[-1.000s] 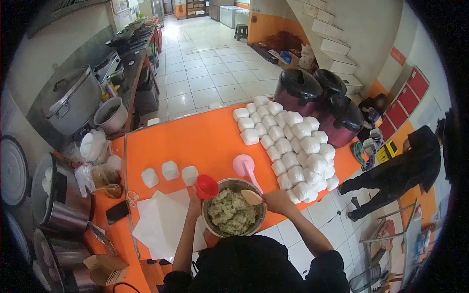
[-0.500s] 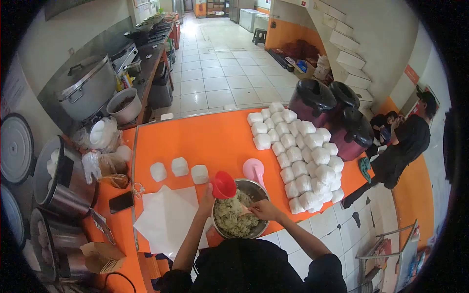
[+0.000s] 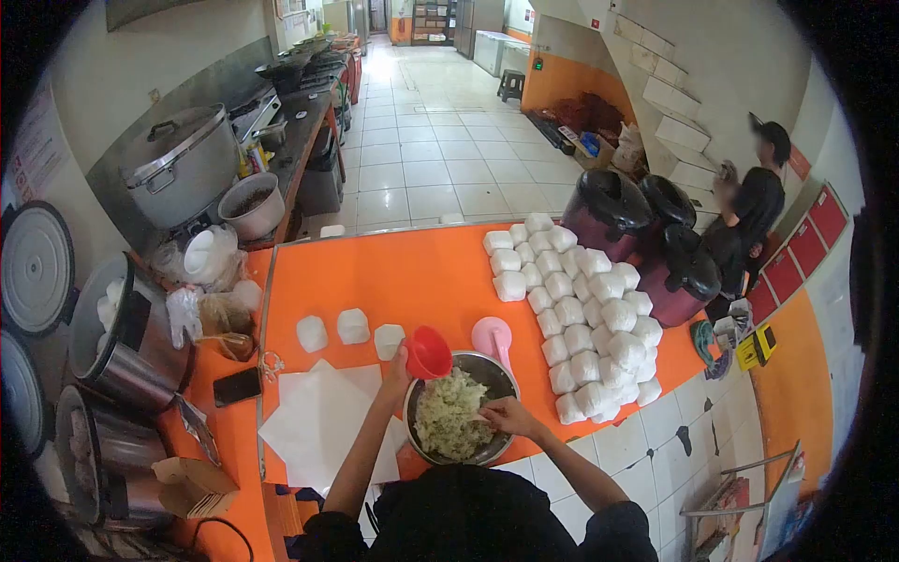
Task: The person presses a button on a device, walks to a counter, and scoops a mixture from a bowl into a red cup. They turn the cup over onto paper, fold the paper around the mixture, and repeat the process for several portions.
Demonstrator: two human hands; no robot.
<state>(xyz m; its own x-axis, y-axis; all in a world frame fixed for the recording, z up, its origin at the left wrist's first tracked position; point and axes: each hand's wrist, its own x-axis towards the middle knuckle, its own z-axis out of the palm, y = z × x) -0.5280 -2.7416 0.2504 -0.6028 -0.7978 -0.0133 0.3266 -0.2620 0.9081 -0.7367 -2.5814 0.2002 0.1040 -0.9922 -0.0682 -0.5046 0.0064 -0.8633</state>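
My left hand (image 3: 397, 373) grips a red plastic bowl (image 3: 430, 353), tilted above the left rim of a metal mixing bowl (image 3: 511, 382). In the mixing bowl lies a heap of pale greenish rice (image 3: 451, 412). My right hand (image 3: 507, 417) is closed round the handle of a light-coloured spoon (image 3: 481, 416), whose end is mostly hidden in the rice. Just behind the mixing bowl rests a pink round-headed utensil (image 3: 491, 335). White paper sheets (image 3: 323, 426) lie to the left, with three white wrapped packets (image 3: 353, 326) in a row beyond them.
Many white wrapped packets (image 3: 581, 318) are stacked on the orange table (image 3: 393, 272) at right, before dark red rice containers (image 3: 609, 211). Large pots (image 3: 122, 328) and a phone (image 3: 238, 387) are at left. Another person (image 3: 749, 206) stands at the far right.
The camera view has shifted slightly, showing more of the right wall. My right hand has moved a little right and down with the spoon. The other person has turned and changed posture.
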